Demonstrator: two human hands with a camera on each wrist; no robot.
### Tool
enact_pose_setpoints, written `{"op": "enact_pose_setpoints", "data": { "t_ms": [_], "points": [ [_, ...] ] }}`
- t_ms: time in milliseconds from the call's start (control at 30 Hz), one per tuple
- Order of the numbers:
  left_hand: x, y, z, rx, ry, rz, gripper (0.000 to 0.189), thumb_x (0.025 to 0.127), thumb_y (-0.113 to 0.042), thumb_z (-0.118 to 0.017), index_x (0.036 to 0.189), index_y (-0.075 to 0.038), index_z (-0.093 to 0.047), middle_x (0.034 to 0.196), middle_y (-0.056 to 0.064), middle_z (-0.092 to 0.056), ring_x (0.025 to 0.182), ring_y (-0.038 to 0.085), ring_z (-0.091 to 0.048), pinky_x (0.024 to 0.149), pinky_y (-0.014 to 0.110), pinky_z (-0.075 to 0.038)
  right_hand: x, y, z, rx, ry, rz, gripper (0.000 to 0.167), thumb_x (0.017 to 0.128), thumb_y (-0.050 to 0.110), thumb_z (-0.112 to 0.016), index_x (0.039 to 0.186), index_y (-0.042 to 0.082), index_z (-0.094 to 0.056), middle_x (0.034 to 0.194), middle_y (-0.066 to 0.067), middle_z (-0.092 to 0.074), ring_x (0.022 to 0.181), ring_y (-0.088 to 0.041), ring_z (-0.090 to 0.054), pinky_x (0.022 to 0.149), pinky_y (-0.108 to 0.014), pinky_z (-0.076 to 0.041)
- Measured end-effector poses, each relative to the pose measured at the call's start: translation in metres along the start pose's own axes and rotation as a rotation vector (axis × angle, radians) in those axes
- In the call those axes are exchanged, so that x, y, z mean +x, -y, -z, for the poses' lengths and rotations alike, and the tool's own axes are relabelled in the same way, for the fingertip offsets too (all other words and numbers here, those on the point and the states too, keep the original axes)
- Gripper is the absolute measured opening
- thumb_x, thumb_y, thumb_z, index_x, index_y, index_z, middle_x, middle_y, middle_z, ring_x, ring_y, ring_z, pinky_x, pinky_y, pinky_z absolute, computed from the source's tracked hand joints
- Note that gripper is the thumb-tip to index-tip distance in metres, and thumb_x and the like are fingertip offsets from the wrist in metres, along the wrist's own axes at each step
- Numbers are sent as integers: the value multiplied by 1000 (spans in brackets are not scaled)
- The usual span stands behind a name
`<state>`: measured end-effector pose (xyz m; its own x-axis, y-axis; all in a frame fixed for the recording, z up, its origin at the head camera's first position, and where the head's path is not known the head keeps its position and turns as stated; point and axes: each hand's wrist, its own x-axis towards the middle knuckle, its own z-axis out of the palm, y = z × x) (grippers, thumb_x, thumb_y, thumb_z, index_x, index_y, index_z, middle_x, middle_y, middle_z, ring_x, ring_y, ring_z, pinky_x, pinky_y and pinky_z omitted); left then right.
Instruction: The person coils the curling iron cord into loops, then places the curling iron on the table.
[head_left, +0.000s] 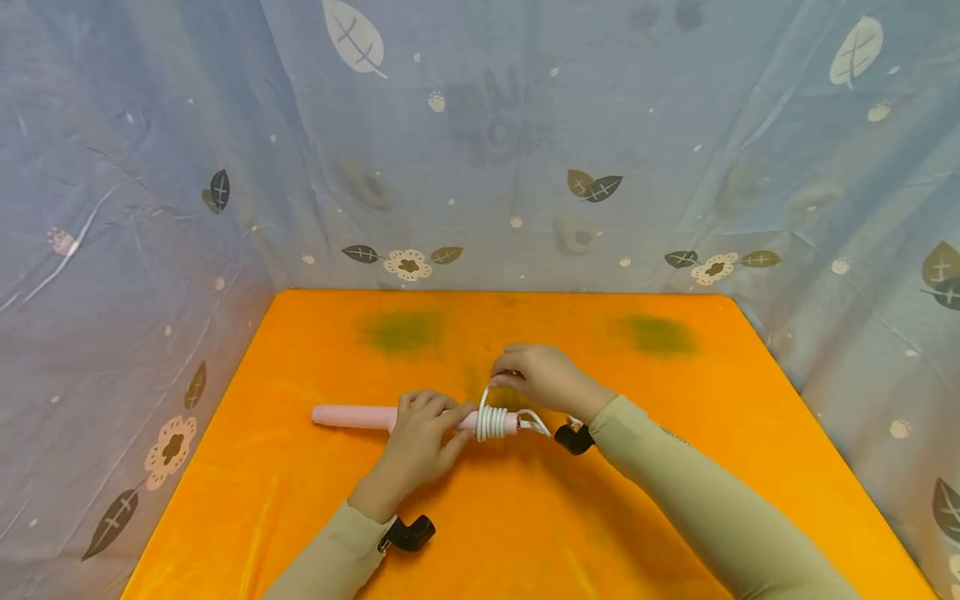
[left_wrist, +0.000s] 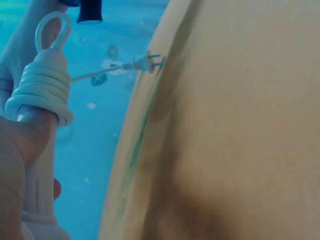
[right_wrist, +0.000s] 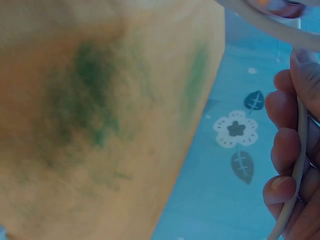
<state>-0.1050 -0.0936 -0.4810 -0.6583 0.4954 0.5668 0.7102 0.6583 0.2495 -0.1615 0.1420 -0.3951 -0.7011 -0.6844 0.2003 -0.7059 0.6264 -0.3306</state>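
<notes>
A pink hair iron (head_left: 352, 416), long and rod-shaped, lies level just above or on the table; I cannot tell which. My left hand (head_left: 418, 437) grips it around the middle, thumb along the handle in the left wrist view. Several turns of white cord (head_left: 492, 422) are wound around the handle's right end, with a small loop at the tip. My right hand (head_left: 546, 377) holds the cord's free length above the coils; in the right wrist view its fingers (right_wrist: 286, 150) curl around the cord. A two-pin plug (left_wrist: 145, 63) hangs at the cord's end in the left wrist view.
An orange cloth-covered table (head_left: 315, 517) lies beneath, with green smudges (head_left: 401, 332) toward its back. Bluish-grey curtains (head_left: 510, 125) printed with leaves and flowers stand behind and on both sides. Black wrist-worn cameras (head_left: 411, 533) jut from both sleeves.
</notes>
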Motion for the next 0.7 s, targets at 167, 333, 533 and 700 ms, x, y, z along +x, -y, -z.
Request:
{"op": "enact_pose_setpoints", "data": {
  "t_ms": [167,333,533,700],
  "points": [
    [-1,1,1,-23,-32,-27,35,84,-28,-76,116,-16,-72,99,0,-61,96,24,-53,86,47,-32,1,-4,-11,53,43,-66,13,93,35,-64,93,25,-72,88,16,-62,78,-1,-58,70,-23,-49],
    [0,3,2,-58,-96,-59,36,85,-29,-75,117,-14,-71,101,1,-62,96,24,-53,86,47,-32,-1,-4,-19,98,46,-140,12,94,37,-63,93,29,-71,88,20,-62,76,2,-58,67,-22,-49],
    [3,4,6,-101,-159,-52,35,85,-27,-73,117,-10,-71,102,2,-64,96,25,-53,85,47,-31,-7,0,-31,225,-12,-91,12,96,25,-61,94,20,-72,86,12,-65,76,-6,-57,70,-24,-49],
    [5,3,8,-106,-149,-6,35,83,-24,-76,116,-12,-70,103,3,-64,99,26,-53,86,47,-30,-15,2,-43,287,-68,-28,8,91,16,-67,99,16,-71,91,9,-66,80,-7,-59,73,-27,-50]
  ]
}}
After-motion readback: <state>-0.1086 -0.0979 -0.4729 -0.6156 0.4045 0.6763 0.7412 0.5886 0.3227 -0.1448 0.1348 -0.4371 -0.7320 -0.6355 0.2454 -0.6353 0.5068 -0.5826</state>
